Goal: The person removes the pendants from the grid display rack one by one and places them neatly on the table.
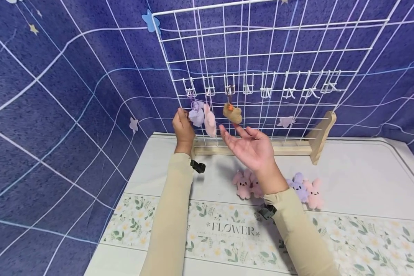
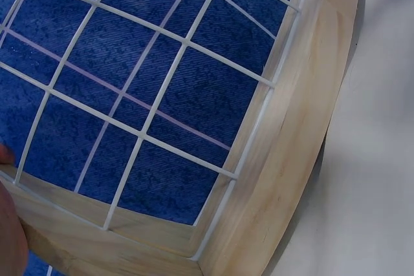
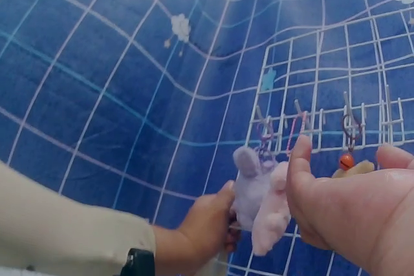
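Note:
On a white wire grid rack hang a purple plush charm, a pink plush charm and a brown plush charm with an orange bell. My left hand grips the wooden side post of the rack's stand, close beside the purple charm. Palm up with fingers spread, my right hand is just below the brown charm, a fingertip right at its lower edge. In the right wrist view, that hand hides most of the brown charm.
Several more white hooks run along the grid to the right. On the white table, pink plush bunnies lie below my right forearm, with a purple bunny and a pink bunny to its right. Behind hangs a blue patterned cloth.

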